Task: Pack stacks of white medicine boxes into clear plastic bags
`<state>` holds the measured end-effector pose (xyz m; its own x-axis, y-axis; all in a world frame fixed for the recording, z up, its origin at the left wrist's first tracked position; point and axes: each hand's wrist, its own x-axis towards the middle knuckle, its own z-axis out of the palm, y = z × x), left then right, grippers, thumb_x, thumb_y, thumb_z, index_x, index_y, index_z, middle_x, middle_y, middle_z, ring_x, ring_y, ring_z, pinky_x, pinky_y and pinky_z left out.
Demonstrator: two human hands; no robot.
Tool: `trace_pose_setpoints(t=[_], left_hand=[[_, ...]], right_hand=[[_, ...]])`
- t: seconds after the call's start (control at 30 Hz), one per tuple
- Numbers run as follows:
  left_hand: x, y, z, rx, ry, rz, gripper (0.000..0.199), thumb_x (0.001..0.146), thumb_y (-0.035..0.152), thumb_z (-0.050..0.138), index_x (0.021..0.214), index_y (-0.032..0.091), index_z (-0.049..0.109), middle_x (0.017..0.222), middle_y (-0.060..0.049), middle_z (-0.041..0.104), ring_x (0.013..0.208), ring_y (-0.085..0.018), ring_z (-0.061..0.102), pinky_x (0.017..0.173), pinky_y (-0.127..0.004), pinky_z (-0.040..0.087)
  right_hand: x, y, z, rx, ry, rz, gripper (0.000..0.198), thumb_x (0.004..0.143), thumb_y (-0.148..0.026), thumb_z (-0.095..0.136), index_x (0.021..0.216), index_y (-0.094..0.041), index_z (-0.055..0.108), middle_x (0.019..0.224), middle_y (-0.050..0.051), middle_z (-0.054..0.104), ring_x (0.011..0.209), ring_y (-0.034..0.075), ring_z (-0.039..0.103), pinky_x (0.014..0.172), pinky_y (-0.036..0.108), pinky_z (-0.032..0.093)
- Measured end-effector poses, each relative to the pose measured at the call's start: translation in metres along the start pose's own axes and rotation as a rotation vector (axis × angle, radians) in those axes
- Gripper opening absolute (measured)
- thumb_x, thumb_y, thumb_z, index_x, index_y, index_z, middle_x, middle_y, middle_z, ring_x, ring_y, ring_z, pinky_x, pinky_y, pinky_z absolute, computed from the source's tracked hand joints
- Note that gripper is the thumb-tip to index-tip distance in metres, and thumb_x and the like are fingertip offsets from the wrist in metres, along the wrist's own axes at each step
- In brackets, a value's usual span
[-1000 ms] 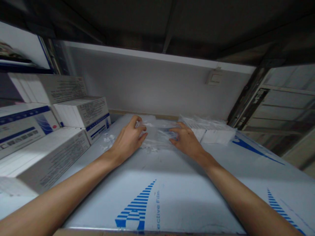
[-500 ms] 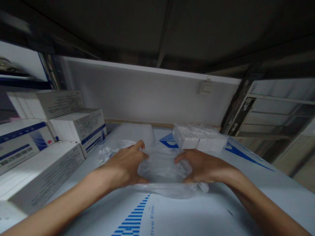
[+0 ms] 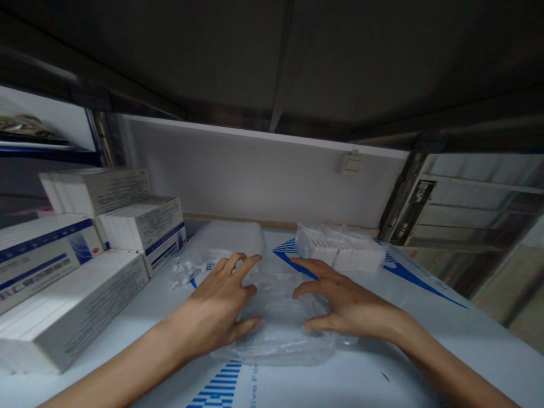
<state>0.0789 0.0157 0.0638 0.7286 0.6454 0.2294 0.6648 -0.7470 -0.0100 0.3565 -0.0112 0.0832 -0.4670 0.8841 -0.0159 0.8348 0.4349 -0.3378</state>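
A clear plastic-wrapped pack (image 3: 283, 320) lies flat on the blue-white film-covered shelf (image 3: 331, 385); what is inside the wrap cannot be made out. My left hand (image 3: 227, 300) is at the pack's left side, fingers curved but apart. On the other side, my right hand (image 3: 335, 300) has its fingers spread over the pack's right edge. Neither hand is closed on the wrap, though fingertips may still touch it. Just behind my left hand sits another wrapped, whitish pack (image 3: 229, 238). Beyond my right hand stands a plastic-wrapped bundle of small white boxes (image 3: 340, 246).
Stacked white boxes with blue stripes (image 3: 106, 283) line the left side. A pale wall with a white switch (image 3: 352, 164) closes off the back. The dark underside of an upper shelf (image 3: 272, 62) hangs low overhead. A metal rack post (image 3: 410, 198) stands at the right.
The plastic-wrapped pack sits slightly nearer to me in view and lower. My fingers have loosened and spread from its sides. The camera view has tilted slightly upward.
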Motion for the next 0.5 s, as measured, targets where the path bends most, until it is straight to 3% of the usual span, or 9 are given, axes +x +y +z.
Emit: trace_pose_setpoints(t=[0.1,0.2,0.3,0.37,0.5], left_hand=[[0.001,0.002,0.008,-0.003,0.096,0.025,0.028,0.091,0.036,0.067,0.111,0.019,0.078,0.16,-0.015,0.041,0.146,-0.042,0.037,0.114,-0.06,0.04],[0.003,0.003,0.014,-0.073,0.019,0.035,0.034,0.087,0.044,0.072,0.112,0.021,0.078,0.161,-0.016,0.039,0.148,-0.046,0.032,0.114,-0.064,0.038],[0.002,-0.001,0.018,-0.131,-0.036,0.04,0.035,0.086,0.044,0.074,0.112,0.022,0.078,0.161,-0.016,0.04,0.15,-0.047,0.029,0.115,-0.065,0.037],[0.001,-0.006,0.021,-0.141,-0.038,0.055,0.036,0.087,0.046,0.072,0.112,0.021,0.078,0.16,-0.018,0.041,0.15,-0.047,0.029,0.115,-0.064,0.038],[0.0,-0.018,0.025,-0.169,0.021,0.202,0.041,0.089,0.052,0.069,0.115,0.022,0.078,0.157,-0.017,0.044,0.148,-0.042,0.034,0.114,-0.058,0.042]], right_hand=[[0.006,-0.001,0.007,-0.048,0.038,-0.009,0.036,0.078,-0.036,0.083,0.111,-0.025,0.077,0.165,0.011,0.035,0.153,0.033,0.027,0.123,0.054,0.025],[0.013,0.001,0.012,-0.084,0.038,0.029,0.029,0.079,-0.028,0.081,0.106,-0.023,0.078,0.162,0.012,0.04,0.152,0.035,0.029,0.122,0.059,0.026],[0.017,0.001,0.01,-0.079,-0.023,0.028,0.015,0.074,-0.022,0.083,0.089,-0.022,0.08,0.16,0.01,0.043,0.151,0.036,0.031,0.121,0.059,0.026],[0.016,0.001,0.006,-0.033,-0.072,-0.017,0.011,0.07,-0.024,0.086,0.078,-0.021,0.079,0.16,0.009,0.044,0.151,0.036,0.032,0.12,0.059,0.028],[0.014,0.001,-0.001,0.044,-0.105,-0.057,0.022,0.068,-0.038,0.089,0.074,-0.021,0.078,0.16,0.011,0.044,0.151,0.036,0.031,0.119,0.056,0.031]])
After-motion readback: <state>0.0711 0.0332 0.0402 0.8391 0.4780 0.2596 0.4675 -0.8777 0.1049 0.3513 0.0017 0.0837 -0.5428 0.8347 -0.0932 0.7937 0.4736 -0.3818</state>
